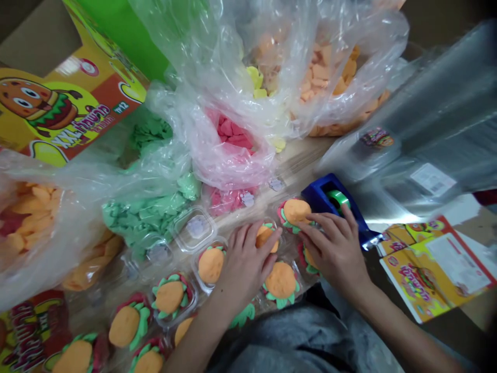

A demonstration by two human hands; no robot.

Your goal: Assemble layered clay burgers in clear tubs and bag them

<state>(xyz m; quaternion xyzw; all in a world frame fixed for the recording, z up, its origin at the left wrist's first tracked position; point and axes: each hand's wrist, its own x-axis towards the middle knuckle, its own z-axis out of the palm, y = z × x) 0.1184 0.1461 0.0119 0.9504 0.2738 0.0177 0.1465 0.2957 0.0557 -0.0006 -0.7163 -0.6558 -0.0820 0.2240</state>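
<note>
Curled around an orange-topped marshmallow burger (pixel 264 239) in a small clear tray is my left hand (pixel 244 264), its thumb and fingers at the sides. My right hand (pixel 336 248) has its fingertips and thumb at the edge of another marshmallow burger (pixel 297 212), with one finger raised towards the tape dispenser. More burgers, with green frilled and pink layers, sit around my hands: one (pixel 280 282) just below, one (pixel 212 264) left of my left hand, and one partly under my right wrist. My fingertips are slightly blurred.
Plastic bags hold green (pixel 143 217), pink (pixel 233 134) and orange (pixel 320 72) marshmallow pieces. A blue tape dispenser (pixel 330 189) stands beside my right hand. An empty clear tray (pixel 194 228) lies left. Printed cartons (pixel 73 119), a flat printed card (pixel 438 269) and grey plastic wrapping (pixel 419 140) flank the table.
</note>
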